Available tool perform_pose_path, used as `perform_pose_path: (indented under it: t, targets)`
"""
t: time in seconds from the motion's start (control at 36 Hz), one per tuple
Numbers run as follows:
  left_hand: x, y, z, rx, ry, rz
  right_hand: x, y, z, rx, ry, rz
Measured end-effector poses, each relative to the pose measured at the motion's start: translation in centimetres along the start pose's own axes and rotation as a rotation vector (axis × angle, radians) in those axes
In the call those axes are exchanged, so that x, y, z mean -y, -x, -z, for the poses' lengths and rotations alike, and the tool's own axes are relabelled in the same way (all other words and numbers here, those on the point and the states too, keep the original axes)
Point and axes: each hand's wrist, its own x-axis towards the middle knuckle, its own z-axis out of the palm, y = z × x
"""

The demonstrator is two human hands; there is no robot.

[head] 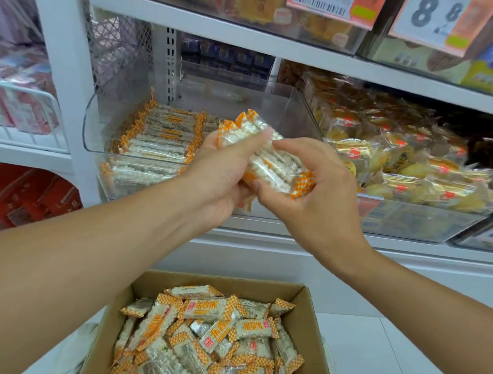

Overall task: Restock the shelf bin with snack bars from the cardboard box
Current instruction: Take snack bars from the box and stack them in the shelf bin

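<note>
A handful of snack bars (266, 159), puffed white rice in clear wrappers with orange-and-white checked ends, sits stacked and tilted between the fingers (261, 137) of both hands. Behind and to the left of the fingers, the clear plastic shelf bin (96, 133) holds more of the same bars (160, 138), laid flat in neat rows along its left side; its right part shows bare. Well below the fingers, the open cardboard box (304, 303) stands upright, filled with loose bars (212, 340) lying jumbled at all angles, some showing orange printed labels.
</note>
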Motion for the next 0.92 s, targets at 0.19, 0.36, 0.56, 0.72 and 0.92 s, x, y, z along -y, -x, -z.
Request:
perform_pose_path:
  t: [0.19, 0.36, 0.56, 0.72, 0.92]
  targets:
    - [-4.0, -2.3, 4.7, -0.117, -0.927, -0.473, -0.8, -2.7, 1.1, -0.082, 0.02, -0.178]
    - [-3.6, -3.7, 10.7, 0.082, -1.851, -0.496, 0.1, -7.1, 0.1, 0.06, 0.392, -0.174]
    - [-3.4, -3.8, 10.4, 0.048, -1.948, -0.422, -1.7, -11.2, -6.0, 0.314, 0.918, -0.157]
    - [-3.3, -4.2, 10.8, 0.061, -1.961, -0.476, -3.4, -12.9, -8.2, 0.481, 0.98, -0.181]
    - [-3.1, -4.5, 10.9, 0.053, -1.902, -0.526, -7.1, -14.3, -9.8, 0.504, 0.839, -0.272]
